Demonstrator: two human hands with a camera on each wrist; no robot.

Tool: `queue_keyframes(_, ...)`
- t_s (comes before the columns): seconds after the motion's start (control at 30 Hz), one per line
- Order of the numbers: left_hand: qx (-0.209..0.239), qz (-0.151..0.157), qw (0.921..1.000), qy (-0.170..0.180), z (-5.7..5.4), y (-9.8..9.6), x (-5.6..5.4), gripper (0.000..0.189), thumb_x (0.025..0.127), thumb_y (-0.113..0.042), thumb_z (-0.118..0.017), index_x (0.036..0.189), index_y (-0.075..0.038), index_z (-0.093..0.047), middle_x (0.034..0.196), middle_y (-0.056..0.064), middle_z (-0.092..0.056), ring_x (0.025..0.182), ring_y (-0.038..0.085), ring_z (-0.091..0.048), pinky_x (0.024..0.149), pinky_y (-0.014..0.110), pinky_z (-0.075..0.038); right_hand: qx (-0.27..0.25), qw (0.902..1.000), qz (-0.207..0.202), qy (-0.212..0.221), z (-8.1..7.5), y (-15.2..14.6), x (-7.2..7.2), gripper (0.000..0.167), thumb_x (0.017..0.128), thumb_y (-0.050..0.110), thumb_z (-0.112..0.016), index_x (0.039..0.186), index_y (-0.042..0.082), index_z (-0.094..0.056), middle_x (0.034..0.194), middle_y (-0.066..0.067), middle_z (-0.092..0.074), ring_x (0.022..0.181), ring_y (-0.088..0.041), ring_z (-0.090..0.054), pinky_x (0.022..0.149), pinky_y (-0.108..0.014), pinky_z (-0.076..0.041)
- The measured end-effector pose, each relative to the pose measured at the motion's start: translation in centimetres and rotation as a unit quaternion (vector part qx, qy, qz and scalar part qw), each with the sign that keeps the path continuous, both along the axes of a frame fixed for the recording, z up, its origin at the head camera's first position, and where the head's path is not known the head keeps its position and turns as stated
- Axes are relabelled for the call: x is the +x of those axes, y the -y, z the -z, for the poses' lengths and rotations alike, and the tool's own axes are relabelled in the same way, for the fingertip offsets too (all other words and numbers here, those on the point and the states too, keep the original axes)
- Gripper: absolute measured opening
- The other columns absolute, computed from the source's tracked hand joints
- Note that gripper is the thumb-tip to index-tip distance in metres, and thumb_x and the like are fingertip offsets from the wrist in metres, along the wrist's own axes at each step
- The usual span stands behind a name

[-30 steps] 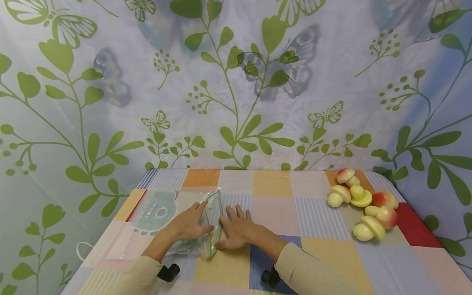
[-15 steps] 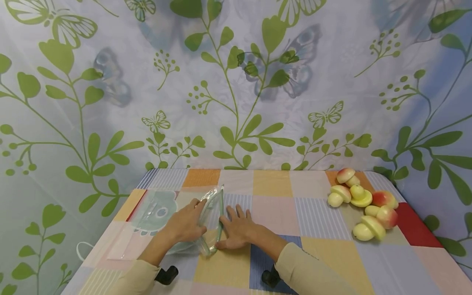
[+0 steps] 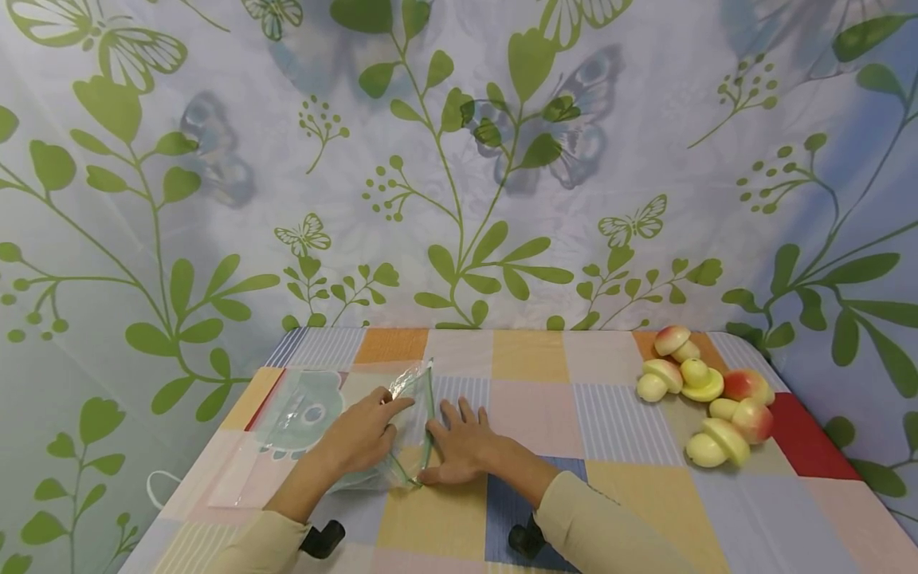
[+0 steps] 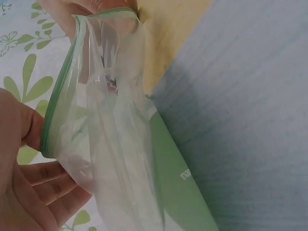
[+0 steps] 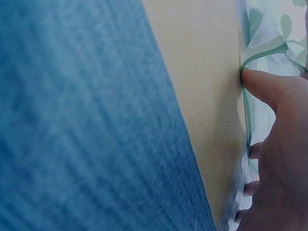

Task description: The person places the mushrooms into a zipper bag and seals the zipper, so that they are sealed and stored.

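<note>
A clear zip bag [image 3: 304, 410] with a pale green print and a green zip strip lies flat on the left of the table. Its mouth faces right and gapes, the upper layer raised off the lower. My left hand [image 3: 362, 434] pinches that raised layer; in the left wrist view the thumb meets the green strip [image 4: 60, 98] and several fingers lie behind the plastic. My right hand [image 3: 462, 446] presses the lower mouth edge to the table with spread fingers, and its thumb [image 5: 262, 84] touches the strip in the right wrist view.
Several yellow and red mushroom-shaped pieces [image 3: 701, 383] lie grouped at the table's right side. A patchwork cloth [image 3: 531, 418] covers the table, and a leaf-patterned curtain [image 3: 459, 199] hangs behind it. A white cord [image 3: 154, 482] shows beyond the left edge.
The left hand has shifted slightly left, and its index finger now points right across the bag's mouth. The gap between the mouth's two edges has changed shape. The right hand stays in place.
</note>
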State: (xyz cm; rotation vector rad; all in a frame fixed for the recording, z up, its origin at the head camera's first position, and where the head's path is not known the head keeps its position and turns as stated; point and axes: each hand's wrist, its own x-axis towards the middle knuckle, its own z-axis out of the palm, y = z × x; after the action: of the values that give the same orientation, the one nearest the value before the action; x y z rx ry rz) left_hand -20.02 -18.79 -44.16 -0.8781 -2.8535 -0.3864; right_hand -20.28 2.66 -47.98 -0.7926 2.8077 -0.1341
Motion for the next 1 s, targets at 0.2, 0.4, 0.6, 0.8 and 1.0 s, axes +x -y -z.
queue_keyframes(0.2,-0.001,-0.017,0.9996,-0.023,0.4,0.0,0.2,0.043,0.093,-0.004,-0.061,0.133,0.014,-0.059,0.122,0.024,-0.061,0.107,0.039,-0.065,0.093,0.051,-0.054,0.0,1.0,0.001,0.002,0.0,0.0,0.0,0.089,0.087,0.078,-0.057,0.153,0.019,-0.044,0.163,-0.016,-0.027,0.15,-0.047,-0.021,0.114,-0.069,-0.026)
queue_keyframes(0.4,0.022,-0.074,0.9937,-0.08,1.3,-0.4,1.1,0.065,0.084,-0.015,-0.073,0.134,0.021,-0.052,0.123,0.03,-0.058,0.108,0.043,-0.064,0.092,0.052,-0.054,-0.004,0.9999,-0.004,0.01,0.0,-0.1,0.0,0.091,0.088,0.079,-0.055,0.156,0.019,-0.042,0.164,-0.017,-0.025,0.151,-0.048,-0.02,0.114,-0.069,-0.025)
queue_keyframes(0.6,0.032,-0.12,0.9889,-0.082,1.4,-0.9,2.2,0.101,0.076,-0.031,-0.09,0.141,0.025,-0.038,0.132,0.036,-0.048,0.108,0.046,-0.06,0.088,0.051,-0.056,-0.009,0.9999,-0.006,0.012,0.0,-0.1,0.0,0.092,0.089,0.078,-0.055,0.157,0.019,-0.042,0.165,-0.018,-0.025,0.151,-0.048,-0.019,0.114,-0.069,-0.024)
queue_keyframes(0.8,0.043,-0.137,0.9892,-0.028,0.8,-1.3,3.3,0.126,0.062,-0.032,-0.101,0.149,0.023,-0.027,0.146,0.038,-0.036,0.122,0.051,-0.052,0.096,0.053,-0.052,-0.011,0.9999,-0.003,0.012,-0.2,-0.1,0.0,0.092,0.088,0.078,-0.056,0.156,0.019,-0.042,0.164,-0.018,-0.025,0.151,-0.048,-0.019,0.114,-0.07,-0.024)
queue_keyframes(1.0,0.039,-0.131,0.9906,-0.003,1.0,-1.4,4.2,0.135,0.056,-0.03,-0.105,0.151,0.021,-0.024,0.15,0.039,-0.031,0.127,0.051,-0.048,0.088,0.051,-0.057,-0.008,0.9999,0.002,0.011,-0.1,-0.1,-0.2,0.092,0.088,0.08,-0.056,0.156,0.019,-0.041,0.165,-0.018,-0.025,0.151,-0.047,-0.019,0.114,-0.07,-0.023)
